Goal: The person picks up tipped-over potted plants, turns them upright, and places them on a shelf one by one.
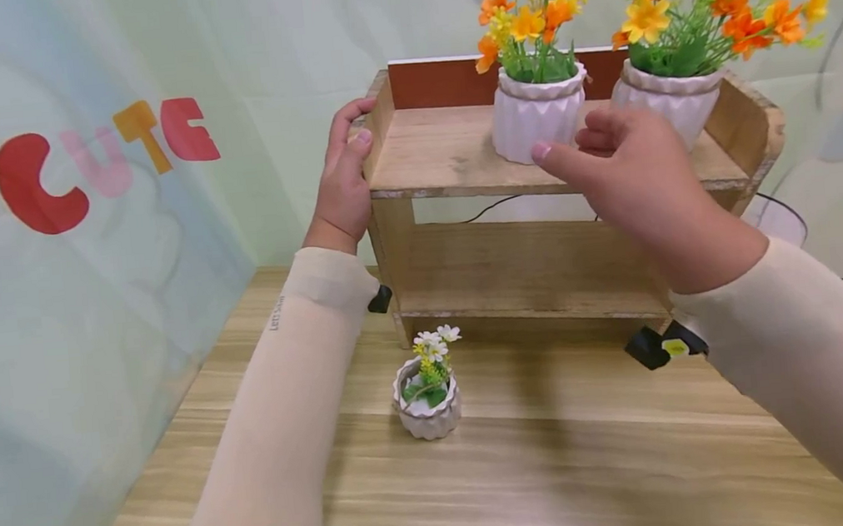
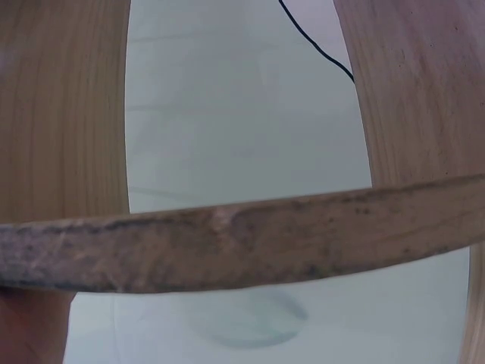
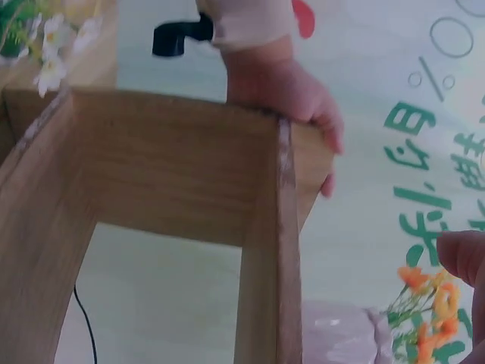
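Note:
My left hand grips the upper left side panel of a small wooden shelf, with the thumb lying over the panel's edge. In front of the shelf's top board, my right hand is held with its thumb extended toward a white fluted pot of yellow and orange flowers and its other fingers bent, nothing in its grasp. Behind that hand, partly hidden, stands a second white pot with similar flowers. The right wrist view shows the left hand on the panel from the other side.
A small white pot with white flowers stands on the wood-grain table before the shelf. A thin black cable shows through the shelf's open back. Printed cloth hangs behind and to the left.

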The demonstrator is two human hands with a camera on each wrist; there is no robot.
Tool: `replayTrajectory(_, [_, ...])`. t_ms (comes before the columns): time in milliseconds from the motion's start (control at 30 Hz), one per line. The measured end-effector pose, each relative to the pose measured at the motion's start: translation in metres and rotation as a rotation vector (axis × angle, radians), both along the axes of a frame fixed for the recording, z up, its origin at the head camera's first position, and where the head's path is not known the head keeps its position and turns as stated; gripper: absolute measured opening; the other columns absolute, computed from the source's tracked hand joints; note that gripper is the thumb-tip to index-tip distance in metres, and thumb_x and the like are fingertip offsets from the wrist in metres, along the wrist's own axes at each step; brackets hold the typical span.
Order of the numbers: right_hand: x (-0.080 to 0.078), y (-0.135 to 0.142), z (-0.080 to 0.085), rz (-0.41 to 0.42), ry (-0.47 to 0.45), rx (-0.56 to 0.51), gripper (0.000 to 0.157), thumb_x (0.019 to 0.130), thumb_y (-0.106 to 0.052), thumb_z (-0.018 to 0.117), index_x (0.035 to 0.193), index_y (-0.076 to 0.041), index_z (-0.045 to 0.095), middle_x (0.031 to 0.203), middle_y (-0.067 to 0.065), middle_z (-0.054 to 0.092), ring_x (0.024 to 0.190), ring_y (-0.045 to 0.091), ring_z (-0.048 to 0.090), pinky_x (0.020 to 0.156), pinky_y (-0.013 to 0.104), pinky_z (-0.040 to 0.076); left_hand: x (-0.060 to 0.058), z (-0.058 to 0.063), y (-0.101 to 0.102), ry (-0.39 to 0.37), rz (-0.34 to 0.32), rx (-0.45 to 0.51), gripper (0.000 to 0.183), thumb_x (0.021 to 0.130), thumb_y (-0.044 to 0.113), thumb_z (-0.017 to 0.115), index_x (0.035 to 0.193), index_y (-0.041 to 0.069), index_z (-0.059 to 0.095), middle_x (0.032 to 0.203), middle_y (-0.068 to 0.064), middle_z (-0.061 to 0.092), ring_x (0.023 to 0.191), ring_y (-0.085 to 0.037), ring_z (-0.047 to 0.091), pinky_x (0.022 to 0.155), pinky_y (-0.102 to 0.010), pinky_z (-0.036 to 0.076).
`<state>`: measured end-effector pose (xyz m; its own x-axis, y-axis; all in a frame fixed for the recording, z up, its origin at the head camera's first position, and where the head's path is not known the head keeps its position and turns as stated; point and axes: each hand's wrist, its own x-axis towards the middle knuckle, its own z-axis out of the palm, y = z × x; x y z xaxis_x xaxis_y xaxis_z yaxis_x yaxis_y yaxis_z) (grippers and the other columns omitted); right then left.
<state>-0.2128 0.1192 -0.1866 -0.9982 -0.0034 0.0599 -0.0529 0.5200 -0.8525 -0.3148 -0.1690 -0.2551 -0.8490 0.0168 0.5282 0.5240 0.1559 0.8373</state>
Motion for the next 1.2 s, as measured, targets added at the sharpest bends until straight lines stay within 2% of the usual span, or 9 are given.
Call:
replayTrajectory(200, [0.021,-0.010,-0.012,0.124,0.062,-0.065,0.091,0.092,-0.050,0.078,0.162,-0.007,0.038,0.158,0.012,0.052,0.143,0.026,0.052,0.116,0.049,0.043,0.000,0.000,0.001,-0.006,0.004,-0.002,0.050,0.104,0.030,0.036,0.151,0.018,0.045,0.164,0.003,0.034,0.146,-0.018,0.033,0.119,-0.034,0.025])
replayTrajectory(400, [0.032,-0.023,-0.035,0.234,0.076,-0.093,0.079,0.094,-0.040,0.079,0.157,-0.005,0.046,0.152,0.012,0.058,0.140,0.026,0.056,0.115,0.048,0.045,0.001,0.001,0.000,-0.011,0.009,-0.007,0.050,0.104,0.030,0.035,0.152,0.018,0.045,0.164,0.004,0.034,0.147,-0.017,0.033,0.119,-0.035,0.025])
replayTrajectory(567, [0.033,-0.029,-0.065,0.318,0.070,-0.135,0.074,0.094,-0.029,0.081,0.155,-0.003,0.047,0.151,0.014,0.058,0.140,0.029,0.056,0.115,0.048,0.045,0.001,0.001,0.000,-0.005,0.013,-0.012,0.051,0.104,0.030,0.036,0.152,0.017,0.045,0.165,0.004,0.034,0.147,-0.016,0.032,0.119,-0.034,0.025])
replayTrajectory(700, [0.032,-0.033,-0.090,0.358,0.031,-0.183,0.075,0.093,-0.023,0.081,0.155,0.000,0.045,0.153,0.017,0.055,0.143,0.033,0.054,0.116,0.050,0.043,0.001,0.001,0.000,0.000,0.009,-0.009,0.051,0.103,0.030,0.036,0.152,0.016,0.045,0.164,0.004,0.035,0.146,-0.017,0.033,0.119,-0.033,0.025])
replayTrajectory(867, [0.033,-0.035,-0.119,0.387,0.020,-0.222,0.076,0.092,-0.019,0.082,0.154,0.004,0.044,0.152,0.021,0.055,0.144,0.035,0.051,0.119,0.050,0.039,0.001,0.000,0.000,0.007,0.011,-0.003,0.051,0.103,0.029,0.036,0.151,0.016,0.046,0.164,0.005,0.036,0.146,-0.016,0.033,0.118,-0.032,0.025])
replayTrajectory(1200, [0.037,-0.044,-0.186,0.389,-0.063,-0.170,0.087,0.087,-0.022,0.088,0.155,0.006,0.041,0.154,0.025,0.052,0.146,0.042,0.048,0.120,0.052,0.037,0.001,0.000,0.001,0.009,0.008,-0.007,0.051,0.103,0.030,0.036,0.151,0.017,0.046,0.164,0.006,0.035,0.147,-0.015,0.033,0.118,-0.031,0.025])
